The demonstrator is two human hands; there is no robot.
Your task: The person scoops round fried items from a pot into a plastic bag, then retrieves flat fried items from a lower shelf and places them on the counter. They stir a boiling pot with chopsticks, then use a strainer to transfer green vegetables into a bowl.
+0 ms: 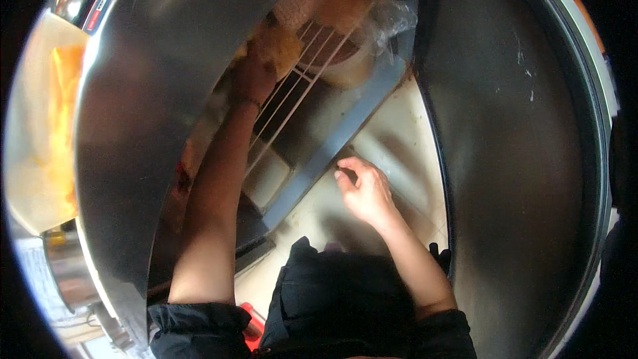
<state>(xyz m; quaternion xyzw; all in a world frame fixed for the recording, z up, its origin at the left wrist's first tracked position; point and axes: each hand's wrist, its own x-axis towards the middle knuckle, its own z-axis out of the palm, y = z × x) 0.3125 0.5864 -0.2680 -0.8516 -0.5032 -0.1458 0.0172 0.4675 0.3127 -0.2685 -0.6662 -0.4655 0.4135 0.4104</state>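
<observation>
My left hand point(254, 77) reaches deep into the dark inside of a metal cabinet, above a white wire shelf point(295, 89). Its fingers are at a yellowish item point(284, 52); shadow hides whether they grip it. Beyond the wires, lower down, stands a round tub point(349, 72) with dark reddish-brown contents. Crumpled clear plastic film point(396, 22) lies at the tub's far side. My right hand point(366, 189) hangs over the pale floor outside the cabinet, thumb and forefinger apart, holding nothing.
An open dark door point(513, 149) with a rubber seal curves along the right. The cabinet's grey metal bottom edge point(334, 142) crosses the middle. A dark metal surface point(134, 124) fills the left, with a pale container point(42, 124) beyond it. Something red point(253, 326) is on the floor.
</observation>
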